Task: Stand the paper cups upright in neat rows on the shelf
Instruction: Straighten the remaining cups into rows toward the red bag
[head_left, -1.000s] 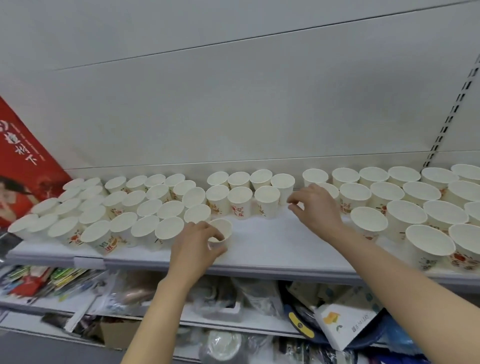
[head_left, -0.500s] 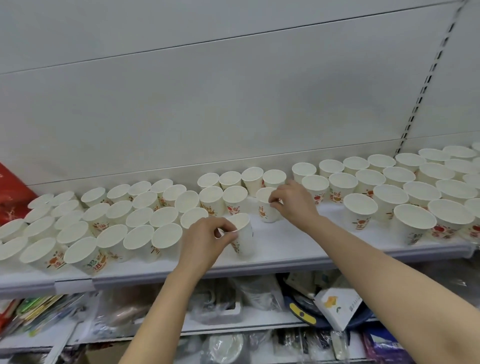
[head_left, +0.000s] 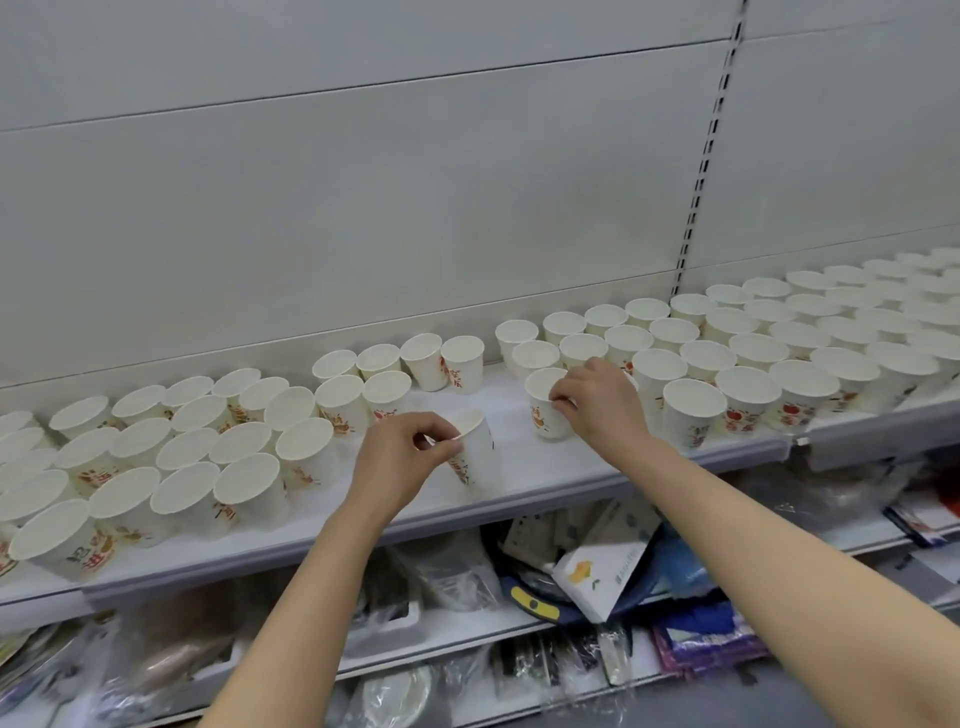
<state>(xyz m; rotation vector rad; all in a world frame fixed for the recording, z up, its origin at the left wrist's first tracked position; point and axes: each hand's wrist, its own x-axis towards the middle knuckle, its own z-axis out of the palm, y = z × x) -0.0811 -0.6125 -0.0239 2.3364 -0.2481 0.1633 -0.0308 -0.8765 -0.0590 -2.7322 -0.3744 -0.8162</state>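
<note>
Right hand (head_left: 597, 402) shifted to another cup (head_left: 543, 410); two hands' grips pinch two cups

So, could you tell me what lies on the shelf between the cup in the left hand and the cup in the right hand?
Nothing: the head view shows bare white shelf between the left-hand cup and the right-hand cup.

Both forearms extended; left hand (head_left: 397, 457) and right hand (head_left: 602, 405) pinching.

Cups (head_left: 171, 457) crowd the shelf (head_left: 519, 470) left of the left hand (head_left: 397, 462); more cups (head_left: 748, 358) lie right of the right hand (head_left: 602, 405).
</note>
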